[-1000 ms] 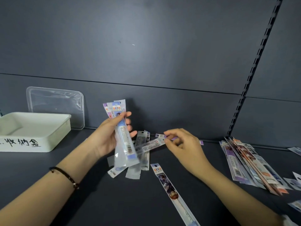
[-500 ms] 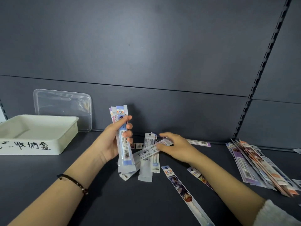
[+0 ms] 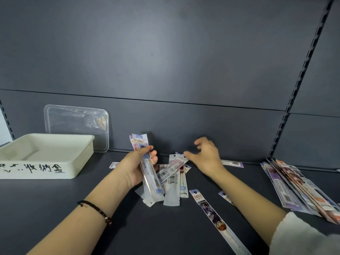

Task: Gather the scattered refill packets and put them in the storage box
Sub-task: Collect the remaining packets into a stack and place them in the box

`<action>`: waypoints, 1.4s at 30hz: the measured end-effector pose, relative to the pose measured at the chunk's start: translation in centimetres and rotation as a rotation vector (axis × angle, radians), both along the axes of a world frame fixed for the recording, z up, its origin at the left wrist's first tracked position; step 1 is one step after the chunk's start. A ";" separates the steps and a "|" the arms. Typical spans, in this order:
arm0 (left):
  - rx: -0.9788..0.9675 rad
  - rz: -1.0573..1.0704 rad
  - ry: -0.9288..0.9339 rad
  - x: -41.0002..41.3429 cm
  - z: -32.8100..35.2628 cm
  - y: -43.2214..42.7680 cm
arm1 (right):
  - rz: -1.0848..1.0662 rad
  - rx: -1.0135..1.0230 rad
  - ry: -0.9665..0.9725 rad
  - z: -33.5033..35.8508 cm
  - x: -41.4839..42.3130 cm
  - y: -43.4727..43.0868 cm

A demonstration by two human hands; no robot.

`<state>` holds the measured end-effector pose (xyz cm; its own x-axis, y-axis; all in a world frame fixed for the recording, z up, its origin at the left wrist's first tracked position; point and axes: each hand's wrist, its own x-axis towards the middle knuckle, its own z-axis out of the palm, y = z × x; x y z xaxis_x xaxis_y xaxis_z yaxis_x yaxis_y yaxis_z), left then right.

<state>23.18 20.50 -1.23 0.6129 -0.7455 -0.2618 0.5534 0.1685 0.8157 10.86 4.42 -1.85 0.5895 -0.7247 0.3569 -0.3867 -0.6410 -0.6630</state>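
My left hand (image 3: 135, 169) grips a bundle of refill packets (image 3: 151, 186), held upright above the dark shelf. A white barcoded packet (image 3: 173, 167) leans diagonally against that bundle. My right hand (image 3: 207, 157) hovers just right of its top end with fingers loosely spread, one fingertip near the packet; it is blurred. Several more packets (image 3: 174, 192) lie in a loose pile beneath both hands. The white storage box (image 3: 46, 169), with black handwriting on its front, stands open at the left and looks empty.
A clear lid (image 3: 77, 122) leans on the back wall behind the box. A long illustrated packet (image 3: 213, 215) lies in front, another (image 3: 225, 196) by my right forearm. One packet (image 3: 232, 163) lies at the back wall. A fanned stack of packets (image 3: 294, 184) covers the right.
My right hand brought the white packet to the left hand's bundle, then opened and lifted away from it. The left hand kept its bundle and sank slightly.
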 end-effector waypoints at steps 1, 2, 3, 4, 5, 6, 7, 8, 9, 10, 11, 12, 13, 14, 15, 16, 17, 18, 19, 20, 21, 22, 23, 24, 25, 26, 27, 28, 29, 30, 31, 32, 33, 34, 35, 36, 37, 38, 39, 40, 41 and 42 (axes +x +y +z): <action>-0.001 0.011 0.020 -0.1 0.0 0.0 | -0.051 -0.033 0.054 0.3 -0.4 -0.1; -0.001 0.022 0.043 -0.2 0.1 0.0 | -0.061 -0.038 0.164 0.6 -0.9 -0.2; -0.005 0.029 0.065 -0.3 0.1 0.1 | -0.041 -0.028 0.304 0.9 -1.5 -0.1; -0.014 0.033 0.085 -0.5 0.2 0.1 | -0.007 -0.024 0.422 1.0 -1.9 0.1; -0.025 0.031 0.106 -0.6 0.3 0.1 | 0.025 -0.036 0.488 1.0 -2.3 0.6; -0.034 0.024 0.127 -0.8 0.4 0.1 | 0.053 -0.050 0.506 0.9 -2.4 1.1; -0.042 0.010 0.146 -0.9 0.5 0.1 | 0.075 -0.053 0.495 0.7 -2.3 1.6; -0.043 -0.007 0.156 -1.1 0.5 0.2 | 0.103 -0.039 0.473 0.7 -2.1 2.2; -0.039 -0.025 0.158 -1.4 0.5 0.1 | 0.132 -0.006 0.454 0.6 -1.8 2.6; -0.033 -0.040 0.158 -1.6 0.5 0.1 | 0.166 0.031 0.427 0.4 -1.5 2.8; -0.033 -0.052 0.157 -1.9 0.5 0.0 | 0.187 0.052 0.410 0.2 -1.1 3.1; -0.041 -0.062 0.160 -2.0 0.4 0.0 | 0.190 0.042 0.403 0.1 -0.8 3.4; -0.053 -0.071 0.170 -2.1 0.5 0.0 | 0.173 0.019 0.412 -0.1 -0.4 3.5; -0.058 -0.076 0.171 -2.1 0.6 0.0 | 0.153 -0.010 0.429 -0.3 -0.1 3.5; -0.050 -0.079 0.139 -2.0 0.7 0.1 | 0.127 -0.034 0.453 -0.5 0.2 3.6; -0.030 -0.074 0.072 -1.8 0.7 0.2 | 0.111 -0.051 0.471 -0.5 0.3 3.5; -0.013 -0.060 0.003 -1.5 0.8 0.3 | 0.108 -0.045 0.481 -0.4 0.3 3.5; -0.011 -0.046 -0.046 -1.1 0.8 0.4 | 0.114 -0.020 0.481 -0.2 0.2 3.3; -0.031 -0.040 -0.064 -0.9 0.9 0.5 | 0.131 0.025 0.475 -0.1 0.1 3.0; -0.064 -0.047 -0.057 -0.7 0.9 0.6 | 0.156 0.065 0.469 0.1 0.0 2.8; -0.101 -0.062 -0.038 -0.6 1.0 0.6 | 0.176 0.101 0.477 0.4 -0.2 2.8; -0.128 -0.078 -0.022 -0.7 1.1 0.7 | 0.188 0.129 0.483 0.6 -0.4 2.8; -0.144 -0.091 -0.018 -0.7 1.1 0.6 | 0.192 0.145 0.488 0.9 -0.4 2.8; -0.152 -0.103 -0.021 -0.8 1.0 0.6 | 0.193 0.144 0.493 1.0 -0.4 2.9; -0.156 -0.116 -0.023 -0.8 1.0 0.5 | 0.194 0.136 0.496 1.1 -0.4 3.0; -0.161 -0.130 -0.022 -0.8 0.9 0.4 | 0.195 0.136 0.498 1.1 -0.3 3.1; -0.167 -0.140 -0.018 -0.8 0.9 0.4 | 0.200 0.163 0.493 1.2 -0.3 3.1; -0.172 -0.144 -0.011 -0.8 0.8 0.4 | 0.208 0.209 0.478 1.2 -0.3 3.2; -0.174 -0.141 -0.005 -0.7 0.8 0.4 | 0.218 0.250 0.452 1.2 -0.3 3.1; -0.175 -0.132 0.001 -0.7 0.8 0.4 | 0.220 0.269 0.429 1.1 -0.3 3.0; -0.174 -0.120 0.007 -0.6 0.7 0.3 | 0.222 0.271 0.408 1.1 -0.4 2.9; -0.175 -0.106 0.014 -0.5 0.7 0.3 | 0.225 0.271 0.387 1.2 -0.5 2.7; -0.176 -0.091 0.022 -0.4 0.6 0.3 | 0.235 0.292 0.351 1.4 -0.6 2.6; -0.175 -0.076 0.031 -0.4 0.6 0.2 | 0.251 0.340 0.296 1.6 -0.8 2.5; -0.174 -0.062 0.037 -0.4 0.6 0.2 | 0.272 0.401 0.218 1.8 -1.0 2.4; -0.171 -0.051 0.035 -0.4 0.5 0.1 | 0.290 0.461 0.119 2.1 -1.2 2.2; -0.169 -0.042 0.031 -0.4 0.5 0.1 | 0.300 0.523 0.009 2.3 -1.4 2.0; -0.169 -0.035 0.024 -0.6 0.5 0.0 | 0.307 0.598 -0.098 2.5 -1.7 1.8; -0.168 -0.031 0.012 -0.8 0.4 -0.1 | 0.313 0.675 -0.192 2.6 -1.8 1.7; -0.162 -0.030 -0.007 -1.0 0.3 -0.2 | 0.322 0.746 -0.269 2.6 -1.9 1.7; -0.151 -0.030 -0.032 -1.2 0.1 -0.3 | 0.335 0.802 -0.330 2.6 -1.9 1.8; -0.139 -0.032 -0.055 -1.4 -0.1 -0.5 | 0.346 0.845 -0.380 2.5 -1.8 2.0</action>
